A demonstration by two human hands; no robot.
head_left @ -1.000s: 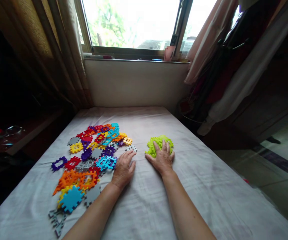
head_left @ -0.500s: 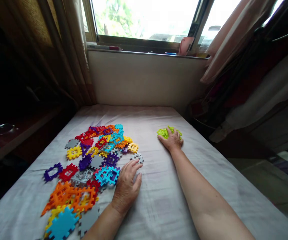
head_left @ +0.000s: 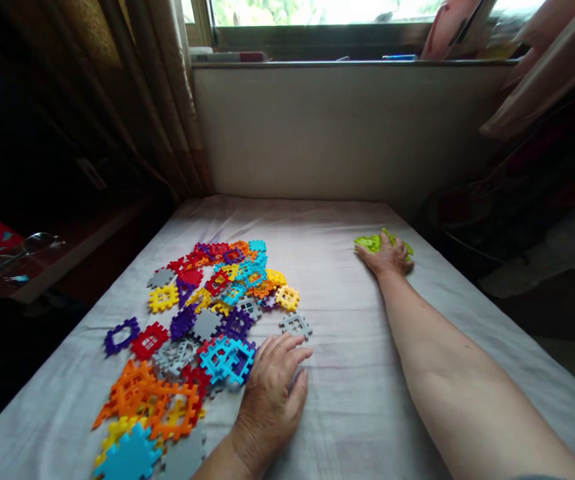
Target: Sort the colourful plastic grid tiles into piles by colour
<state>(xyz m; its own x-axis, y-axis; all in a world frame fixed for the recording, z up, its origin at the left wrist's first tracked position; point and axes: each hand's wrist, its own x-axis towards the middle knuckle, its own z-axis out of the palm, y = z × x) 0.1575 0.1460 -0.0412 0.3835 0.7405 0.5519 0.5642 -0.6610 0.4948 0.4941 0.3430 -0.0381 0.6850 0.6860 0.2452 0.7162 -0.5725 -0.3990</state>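
Note:
A heap of lime green interlocking building pieces (head_left: 368, 243) lies on the sheet at the back right. My right hand (head_left: 390, 256) covers its near side, thumb at the left and fingers curved over and around the pieces. My left hand (head_left: 276, 383) rests open, palm down, fingers apart and holding nothing. It is at the right edge of a large spread of mixed interlocking pieces. Closest to its fingers are a light blue frame piece (head_left: 220, 357) and a grey window piece (head_left: 297, 325). A yellow window piece (head_left: 288, 298) lies just beyond.
Orange frame pieces (head_left: 132, 387), a blue square piece (head_left: 130, 455) and a purple frame piece (head_left: 120, 337) lie at the left. The white sheet (head_left: 347, 400) covers the bed-like surface. Behind it stands a wall (head_left: 347, 133) below a window; a curtain (head_left: 162, 100) hangs at the left.
My head view has tilted down and turned left. With my right hand on it, the green heap has slid a little away and to the right. My left hand stays beside the mixed pieces.

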